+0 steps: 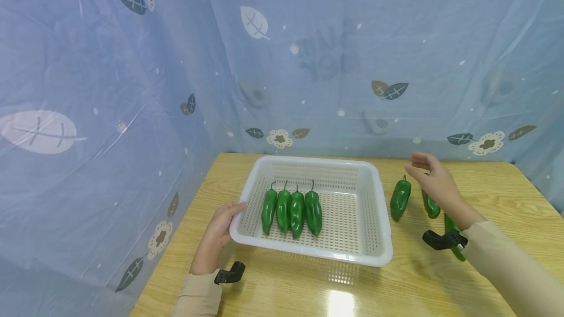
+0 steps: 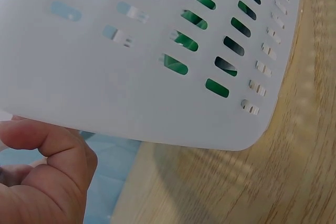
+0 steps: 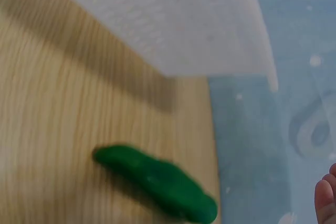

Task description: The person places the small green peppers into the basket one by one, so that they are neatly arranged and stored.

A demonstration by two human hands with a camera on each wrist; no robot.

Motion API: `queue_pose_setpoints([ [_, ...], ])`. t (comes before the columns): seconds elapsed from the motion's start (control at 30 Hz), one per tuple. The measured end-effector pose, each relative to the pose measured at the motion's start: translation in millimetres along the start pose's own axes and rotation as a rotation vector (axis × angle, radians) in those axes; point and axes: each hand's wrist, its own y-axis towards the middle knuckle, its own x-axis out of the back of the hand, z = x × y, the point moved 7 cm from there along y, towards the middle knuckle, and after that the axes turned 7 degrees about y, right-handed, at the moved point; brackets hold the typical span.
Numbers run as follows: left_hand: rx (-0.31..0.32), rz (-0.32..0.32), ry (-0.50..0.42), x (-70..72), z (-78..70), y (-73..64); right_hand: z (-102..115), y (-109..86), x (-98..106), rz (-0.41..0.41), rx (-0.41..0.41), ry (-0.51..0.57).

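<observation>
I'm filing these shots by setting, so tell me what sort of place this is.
Perhaps a screened-off indoor tabletop workspace: leaf-printed blue sheeting hangs behind and to the left of a pale wood-grain table, where a white slotted plastic basket holds four long, glossy green peppers.

Smooth plastic basket point(image 1: 310, 250), glossy peppers point(image 1: 297, 214)

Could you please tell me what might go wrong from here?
The left hand holds the basket at one side, so an uneven tug might tilt it and roll the four peppers inside into the free space on their right. The right hand is close to the loose peppers, with nothing in its fingers; a careless reach might knock one away.
</observation>
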Motion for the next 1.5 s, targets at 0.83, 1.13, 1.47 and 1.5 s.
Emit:
queue_pose_setpoints([
  [0.83,0.003,0.004,0.002,-0.4,-2.9,-2.0,-89.3,-51.8,54.7,-0.079,-0.18,-0.124],
  [1.13,0.001,-0.006,0.008,0.7,-1.1,-1.7,-112.4,-68.2,53.7,-0.057,-0.211,-0.147],
  [1.47,-0.006,-0.007,0.001,0.5,-0.9,-1.4,-121.8,-75.5,44.6,-0.01,-0.207,-0.148],
  [1.5,-0.006,-0.007,-0.001,0.5,-1.0,-1.5,-121.8,-76.0,43.7,-0.005,-0.203,-0.146],
])
